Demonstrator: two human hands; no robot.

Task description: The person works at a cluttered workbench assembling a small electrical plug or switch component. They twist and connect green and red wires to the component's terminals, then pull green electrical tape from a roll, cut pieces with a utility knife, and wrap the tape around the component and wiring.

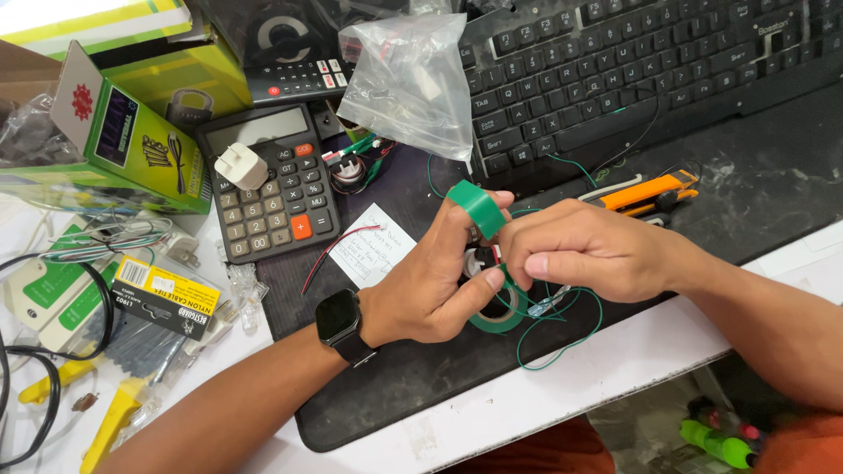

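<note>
Both hands (518,263) wrap green tape (479,207) around wires (562,303) (keyboard (650,61) behind).

Glossy green tape roll (497,314); matt black, scuffed rubbery mat (755,184); clear crinkled plastic bag (413,79); matt plastic calculator (272,184).

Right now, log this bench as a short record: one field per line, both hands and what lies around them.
left hand: wears a black smartwatch; a strip of green tape sticks to a raised finger
right hand: fingers pinched on a small black and red part, mostly hidden
tape roll: green, under both hands, on the black mat
green wire: loops below the hands
calculator: left of the hands, white plug on it
keyboard: black, behind
orange utility knife: beyond the right hand
clear plastic bag: on the keyboard's left end
</note>
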